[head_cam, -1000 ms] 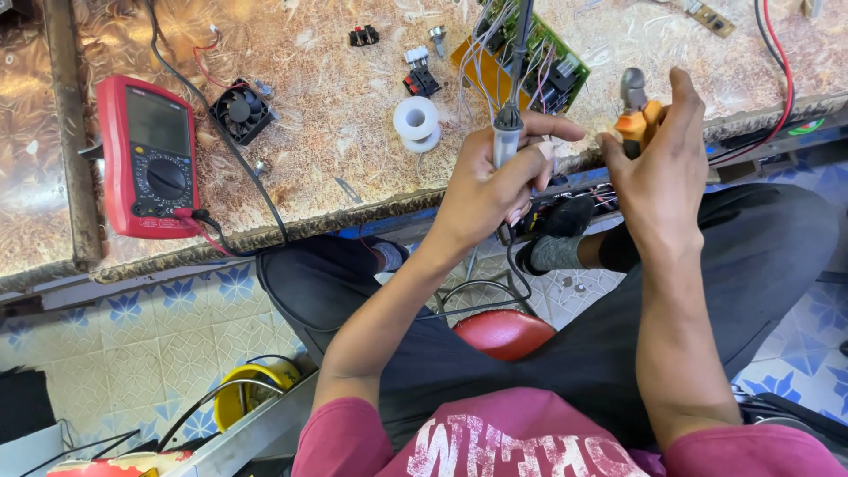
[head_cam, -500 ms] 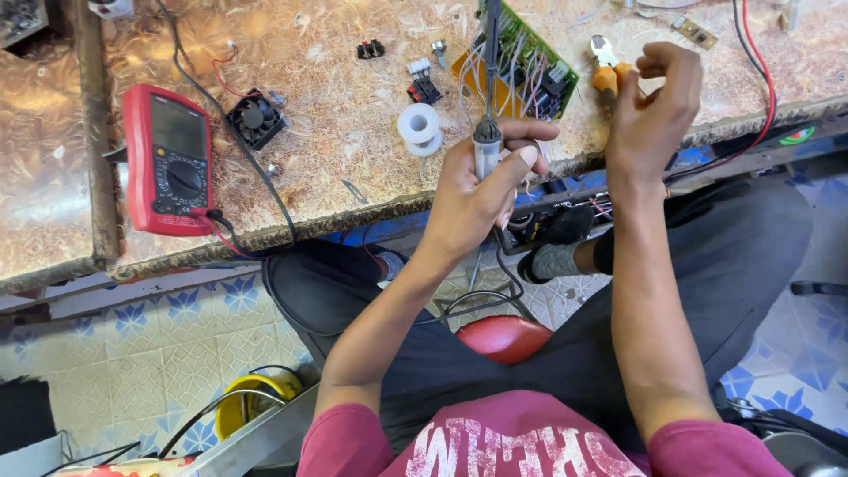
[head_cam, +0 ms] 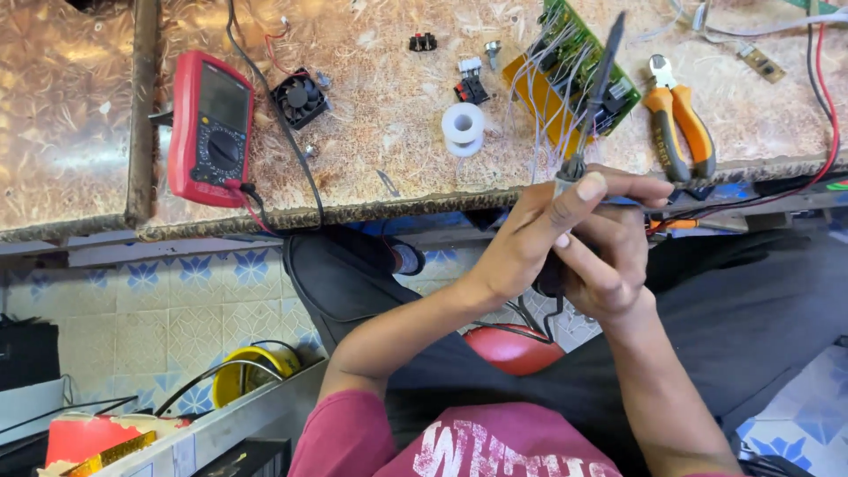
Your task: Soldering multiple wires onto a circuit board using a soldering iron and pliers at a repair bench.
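From my remote seat, the speckled stone workbench (head_cam: 380, 168) filled the upper frame, well beyond the fingertips, while the person's dark trousers (head_cam: 751, 309) and red shirt (head_cam: 495, 442) filled the lower frame beneath the wrists. I saw both hands meet just under the bench edge. The left hand (head_cam: 548, 230) was wrapped around the grey collar of a soldering iron (head_cam: 594, 106), thumb pressed along its top and fingers curled closed beneath, so the dark shaft rose from between thumb and forefinger and slanted up and away over the bench. The right hand (head_cam: 609, 261) lay against the left from below, its fingers folded tight around the iron's lower handle; I could not tell how much of the handle they covered, since the left hand hid it.

The iron's tip stood over a green circuit board (head_cam: 570, 62) with a fan of pale wires, directly beyond the knuckles. A red multimeter (head_cam: 210, 128) lay far to the left of the fingers, its leads trailing off the edge. Orange-handled pliers (head_cam: 678, 124) rested just right of the board, near the right hand's knuckles but not touching them. A small black cooling fan (head_cam: 299, 97) sat beside the meter. A white spool of solder (head_cam: 463, 128) stood left of the iron's shaft, apart from the fingers. A red stool seat (head_cam: 512, 346) showed below the wrists.
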